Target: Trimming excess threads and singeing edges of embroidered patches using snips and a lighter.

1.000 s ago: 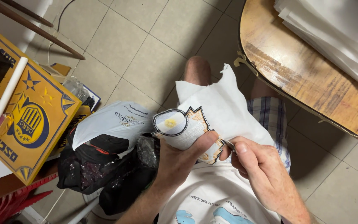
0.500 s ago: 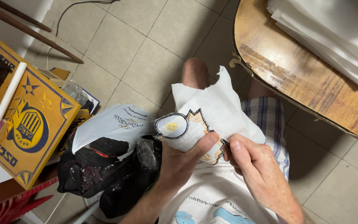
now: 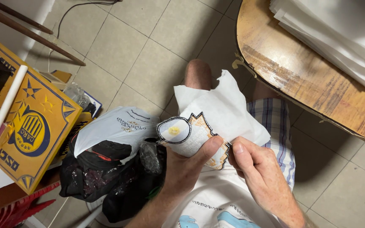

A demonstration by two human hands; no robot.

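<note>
My left hand (image 3: pixel 186 166) grips an embroidered patch (image 3: pixel 189 136) with a black outline and gold edging, thumb pressed on its face. A sheet of white backing paper (image 3: pixel 222 107) clings to the patch and sticks up behind it. My right hand (image 3: pixel 254 166) pinches the patch's lower right edge between thumb and forefinger, right where the paper meets it. Both hands hover over my lap, above plaid shorts (image 3: pixel 271 122) and a white shirt (image 3: pixel 216 202).
A worn wooden table (image 3: pixel 300 76) with a stack of white sheets (image 3: pixel 343 29) stands at the upper right. At left lie a yellow and blue box (image 3: pixel 30 135), a white plastic bag (image 3: pixel 115 128) and black bags (image 3: pixel 106 177). Tiled floor (image 3: pixel 148 46) stretches ahead.
The patch and both hands have shifted slightly; my right fingers have closed in on the patch's lower right edge. The view has crept a little.
</note>
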